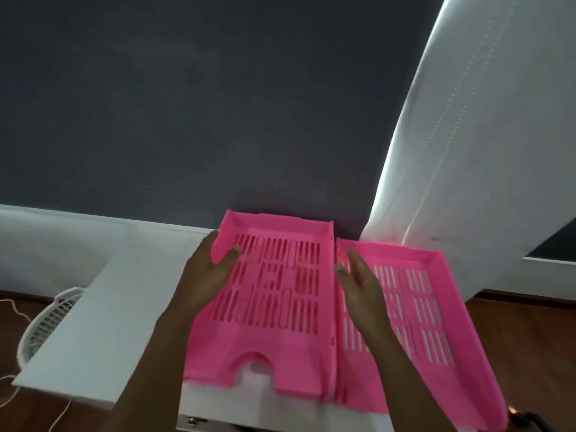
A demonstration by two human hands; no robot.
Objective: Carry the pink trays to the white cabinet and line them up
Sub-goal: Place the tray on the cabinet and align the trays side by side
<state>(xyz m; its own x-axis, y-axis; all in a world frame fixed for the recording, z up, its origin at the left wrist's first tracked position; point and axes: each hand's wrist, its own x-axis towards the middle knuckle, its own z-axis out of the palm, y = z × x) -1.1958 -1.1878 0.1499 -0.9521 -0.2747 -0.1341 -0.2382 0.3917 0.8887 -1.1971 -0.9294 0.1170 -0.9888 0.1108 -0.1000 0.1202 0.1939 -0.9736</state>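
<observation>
Two pink slotted trays lie side by side on top of the white cabinet (81,332). The left pink tray (274,353) has a notch at its near edge and looks like more than one tray stacked. My left hand (208,272) grips its left wall, thumb inside on the slotted floor. The right pink tray (442,332) touches the left one along its long side and juts over the cabinet's right edge. My right hand (358,285) hovers with fingers spread over the seam between the trays, holding nothing.
A dark grey wall stands behind the cabinet. A white curtain (467,151) hangs at the right. A white fan grille (46,319) with a cord sits on the wooden floor at the left.
</observation>
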